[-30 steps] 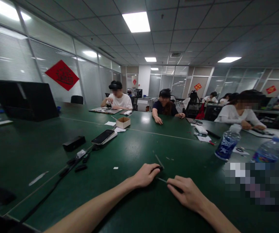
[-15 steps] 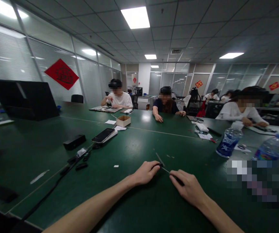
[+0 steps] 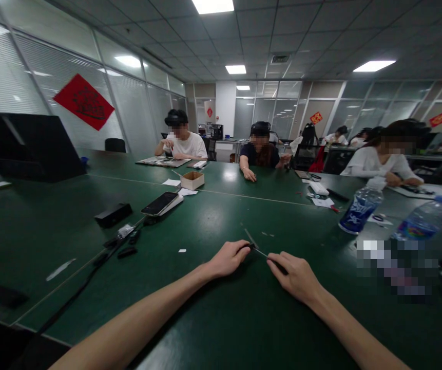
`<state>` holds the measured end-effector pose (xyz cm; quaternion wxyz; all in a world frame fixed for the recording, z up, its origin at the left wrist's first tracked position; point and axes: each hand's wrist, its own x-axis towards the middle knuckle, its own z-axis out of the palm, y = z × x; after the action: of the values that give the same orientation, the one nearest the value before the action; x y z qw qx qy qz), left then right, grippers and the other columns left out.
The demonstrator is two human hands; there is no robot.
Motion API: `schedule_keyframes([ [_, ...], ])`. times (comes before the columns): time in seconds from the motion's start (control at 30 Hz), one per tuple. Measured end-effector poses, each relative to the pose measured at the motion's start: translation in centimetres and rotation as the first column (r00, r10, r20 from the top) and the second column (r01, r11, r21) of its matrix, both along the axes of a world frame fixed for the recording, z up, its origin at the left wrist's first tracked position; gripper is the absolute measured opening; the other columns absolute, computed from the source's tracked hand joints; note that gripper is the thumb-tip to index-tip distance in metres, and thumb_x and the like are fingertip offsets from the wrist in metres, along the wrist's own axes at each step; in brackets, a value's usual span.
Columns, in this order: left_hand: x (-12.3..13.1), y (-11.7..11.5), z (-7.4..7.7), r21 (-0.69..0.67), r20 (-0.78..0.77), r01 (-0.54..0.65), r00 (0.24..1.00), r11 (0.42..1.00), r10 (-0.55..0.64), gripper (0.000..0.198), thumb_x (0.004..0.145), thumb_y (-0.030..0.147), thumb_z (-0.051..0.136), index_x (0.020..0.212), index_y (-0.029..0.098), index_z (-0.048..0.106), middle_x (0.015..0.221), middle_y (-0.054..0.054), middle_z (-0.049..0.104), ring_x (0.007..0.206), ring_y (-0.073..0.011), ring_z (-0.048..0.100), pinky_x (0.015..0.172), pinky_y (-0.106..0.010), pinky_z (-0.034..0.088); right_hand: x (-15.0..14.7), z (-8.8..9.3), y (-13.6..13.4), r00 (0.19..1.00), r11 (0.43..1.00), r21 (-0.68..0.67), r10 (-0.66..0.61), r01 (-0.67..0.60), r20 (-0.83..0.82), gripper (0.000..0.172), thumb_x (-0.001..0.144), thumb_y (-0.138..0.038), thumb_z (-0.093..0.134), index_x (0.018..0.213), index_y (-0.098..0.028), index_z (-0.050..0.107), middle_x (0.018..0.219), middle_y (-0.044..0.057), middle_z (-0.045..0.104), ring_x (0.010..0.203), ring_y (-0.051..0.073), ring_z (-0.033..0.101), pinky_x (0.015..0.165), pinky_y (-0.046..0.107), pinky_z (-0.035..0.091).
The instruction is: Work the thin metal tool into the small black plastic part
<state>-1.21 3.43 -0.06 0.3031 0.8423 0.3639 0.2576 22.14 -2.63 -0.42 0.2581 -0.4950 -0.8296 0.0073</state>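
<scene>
While pinching the thin strip at both ends, hold it low, just above the green surface, stretched between the two hands. Left hand: thumb and fingertips closed on the dark left end. Right hand: fingers closed on the dark right end, knuckles up. Judging from this hold, best to grip close to the ends, keep the tension even and gentle, rest both wrists on the surface for steadiness, and avoid twisting or kinking so slender a piece. Mind the second thin strip lying loose just beyond the left fingertips, and the small bits near it; no sweeping them off. Well apart to the left: phone, black box. Off to the right: water bottle
</scene>
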Motion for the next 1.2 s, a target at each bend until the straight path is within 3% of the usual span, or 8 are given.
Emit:
schedule_keyframes([
  [0.3, 0.0, -0.2, 0.4, 0.015, -0.013, 0.005, 1.000, 1.000, -0.005, 0.042, 0.096, 0.040, 0.028, 0.113, 0.016, 0.058, 0.073, -0.002, 0.061, 0.064, -0.0122, 0.054, 0.060, -0.022, 0.040, 0.1, 0.2, 0.0, 1.000, 1.000, -0.012, -0.010, 0.010, 0.014, 0.033, 0.095, -0.037, 0.038, 0.109, -0.021, 0.064, 0.085, 0.005, 0.064, 0.064, 0.012, 0.057, 0.057, 0.023, 0.045],
  [0.5, 0.2, -0.6, 0.5, 0.098, -0.024, -0.018, 1.000, 0.995, 0.020, 0.035, 0.094, 0.037, 0.037, 0.113, 0.017, 0.059, 0.093, -0.006, 0.067, 0.080, -0.0164, 0.060, 0.069, -0.024, 0.041, 0.0, 0.5, -0.1, 0.997, 1.000, -0.003, -0.026, 0.027, 0.071, 0.033, 0.096, -0.036, 0.038, 0.112, -0.022, 0.063, 0.085, 0.005, 0.063, 0.063, 0.012, 0.057, 0.057, 0.023, 0.044],
  [1.2, -0.1, -0.3, -0.5, 0.147, -0.102, 0.080, 0.993, 0.986, -0.065, 0.031, 0.095, 0.036, 0.036, 0.114, 0.020, 0.055, 0.098, -0.005, 0.064, 0.082, -0.0161, 0.059, 0.071, -0.025, 0.042, 1.3, 1.3, 0.1, 0.980, 0.994, -0.022, 0.105, -0.103, 0.168, 0.030, 0.095, -0.032, 0.038, 0.108, -0.023, 0.064, 0.081, 0.003, 0.061, 0.065, 0.010, 0.055, 0.061, 0.023, 0.040],
])
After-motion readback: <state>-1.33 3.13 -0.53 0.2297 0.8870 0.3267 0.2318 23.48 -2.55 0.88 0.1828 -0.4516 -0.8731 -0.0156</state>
